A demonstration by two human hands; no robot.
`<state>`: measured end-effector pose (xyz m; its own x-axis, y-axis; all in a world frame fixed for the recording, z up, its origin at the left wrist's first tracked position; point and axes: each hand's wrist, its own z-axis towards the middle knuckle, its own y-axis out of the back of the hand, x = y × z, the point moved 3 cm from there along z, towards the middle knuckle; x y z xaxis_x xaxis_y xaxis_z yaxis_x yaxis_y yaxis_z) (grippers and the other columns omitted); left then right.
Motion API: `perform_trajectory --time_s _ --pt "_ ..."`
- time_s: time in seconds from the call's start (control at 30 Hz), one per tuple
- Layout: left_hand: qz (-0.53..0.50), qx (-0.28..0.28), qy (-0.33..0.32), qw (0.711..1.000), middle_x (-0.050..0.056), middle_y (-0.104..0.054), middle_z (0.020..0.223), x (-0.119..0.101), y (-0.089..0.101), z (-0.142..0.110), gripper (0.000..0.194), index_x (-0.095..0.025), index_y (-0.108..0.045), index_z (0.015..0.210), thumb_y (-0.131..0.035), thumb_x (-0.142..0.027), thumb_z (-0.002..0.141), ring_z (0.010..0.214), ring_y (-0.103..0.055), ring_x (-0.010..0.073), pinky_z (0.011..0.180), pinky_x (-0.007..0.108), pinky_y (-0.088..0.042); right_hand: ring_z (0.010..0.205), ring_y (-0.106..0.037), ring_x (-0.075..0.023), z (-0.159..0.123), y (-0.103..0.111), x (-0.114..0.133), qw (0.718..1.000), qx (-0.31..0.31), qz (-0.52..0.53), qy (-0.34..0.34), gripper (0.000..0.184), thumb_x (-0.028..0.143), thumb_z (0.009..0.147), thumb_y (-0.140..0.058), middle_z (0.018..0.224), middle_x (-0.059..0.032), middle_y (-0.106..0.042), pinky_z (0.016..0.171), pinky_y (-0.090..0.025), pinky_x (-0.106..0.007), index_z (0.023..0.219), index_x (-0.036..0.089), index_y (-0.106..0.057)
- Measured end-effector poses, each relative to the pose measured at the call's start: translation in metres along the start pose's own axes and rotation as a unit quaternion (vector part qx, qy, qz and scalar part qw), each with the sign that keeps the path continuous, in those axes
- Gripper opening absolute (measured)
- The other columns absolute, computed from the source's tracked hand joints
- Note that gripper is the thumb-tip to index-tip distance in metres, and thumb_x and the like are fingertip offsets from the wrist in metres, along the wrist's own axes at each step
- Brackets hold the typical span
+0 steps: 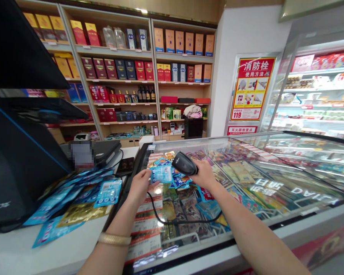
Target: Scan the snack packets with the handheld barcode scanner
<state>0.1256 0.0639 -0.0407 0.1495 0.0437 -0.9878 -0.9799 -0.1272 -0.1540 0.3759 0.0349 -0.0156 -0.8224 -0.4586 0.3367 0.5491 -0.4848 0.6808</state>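
Note:
My left hand [141, 183] pinches the edge of a light-blue snack packet [162, 174] above the glass lid of a freezer. In my right hand [204, 173] is a black handheld barcode scanner [184, 163], its head pointing left toward the packet. The scanner's black cable [186, 222] loops across the glass below both hands. Just behind and under the scanner lie several small blue and orange packets [181, 181] on the glass. On the counter to the left, a heap of blue packets [108, 193] spreads out, with a gold packet [84, 214] among them.
A dark checkout terminal [20, 152] stands at the left, beside a black box-shaped device [106, 151] and a phone-like dark object [125, 166]. The chest freezer [260, 236] fills the right. Behind are shelves of boxed bottles [120, 70], a red notice [252, 88] and a lit fridge [321, 91].

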Motion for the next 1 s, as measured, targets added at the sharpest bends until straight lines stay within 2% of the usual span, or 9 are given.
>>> perform_trajectory --time_s 0.1,0.2,0.37,0.53,1.0 --pt "-0.025 -0.057 -0.047 0.997 -0.006 -0.051 0.060 -0.007 0.007 0.000 0.029 -0.018 -0.056 0.072 -0.071 -0.042 0.063 0.054 -0.052 0.0089 0.060 0.036 -0.061 0.087 -0.068 -0.0247 0.000 0.002 0.003 1.000 0.005 -0.005 0.003 0.024 0.030 0.072 -0.064 0.090 -0.0046 -0.075 0.077 -0.037 -0.030 0.094 0.022 -0.069" --pt "-0.031 -0.096 -0.096 0.990 -0.004 -0.056 0.062 -0.010 0.014 0.004 0.029 -0.018 -0.057 0.077 -0.071 -0.041 0.063 0.060 -0.058 0.0120 0.060 0.035 -0.061 0.086 -0.067 -0.0247 -0.001 0.002 0.008 1.000 0.016 -0.017 0.012 0.025 0.034 0.071 -0.068 0.088 -0.0043 -0.075 0.075 -0.034 -0.030 0.093 0.022 -0.069" --pt "0.023 -0.081 -0.128 0.988 0.005 -0.070 0.077 -0.009 0.019 0.007 0.024 -0.016 -0.065 0.082 -0.071 -0.030 0.064 0.070 -0.067 0.0179 0.064 0.034 -0.061 0.083 -0.066 -0.0219 -0.003 -0.003 0.015 0.996 0.067 -0.039 0.033 0.017 0.032 0.073 -0.067 0.082 -0.0028 -0.074 0.077 -0.032 -0.031 0.086 0.022 -0.067" --pt "0.100 -0.090 -0.156 0.978 0.005 -0.072 0.082 -0.012 0.020 0.006 0.024 -0.015 -0.067 0.086 -0.067 -0.030 0.068 0.075 -0.069 0.0190 0.063 0.030 -0.060 0.081 -0.064 -0.0207 -0.004 -0.006 0.021 0.991 0.113 -0.054 0.041 0.015 0.030 0.073 -0.067 0.081 -0.0016 -0.072 0.076 -0.029 -0.031 0.086 0.022 -0.066" --pt "0.131 -0.086 -0.166 0.974 0.005 -0.072 0.084 -0.016 0.019 0.004 0.027 -0.016 -0.067 0.087 -0.065 -0.034 0.068 0.076 -0.069 0.0201 0.065 0.033 -0.060 0.077 -0.063 -0.0191 -0.004 -0.008 0.020 0.991 0.122 -0.046 0.040 0.013 0.032 0.075 -0.065 0.077 -0.0007 -0.071 0.075 -0.028 -0.029 0.083 0.022 -0.065"
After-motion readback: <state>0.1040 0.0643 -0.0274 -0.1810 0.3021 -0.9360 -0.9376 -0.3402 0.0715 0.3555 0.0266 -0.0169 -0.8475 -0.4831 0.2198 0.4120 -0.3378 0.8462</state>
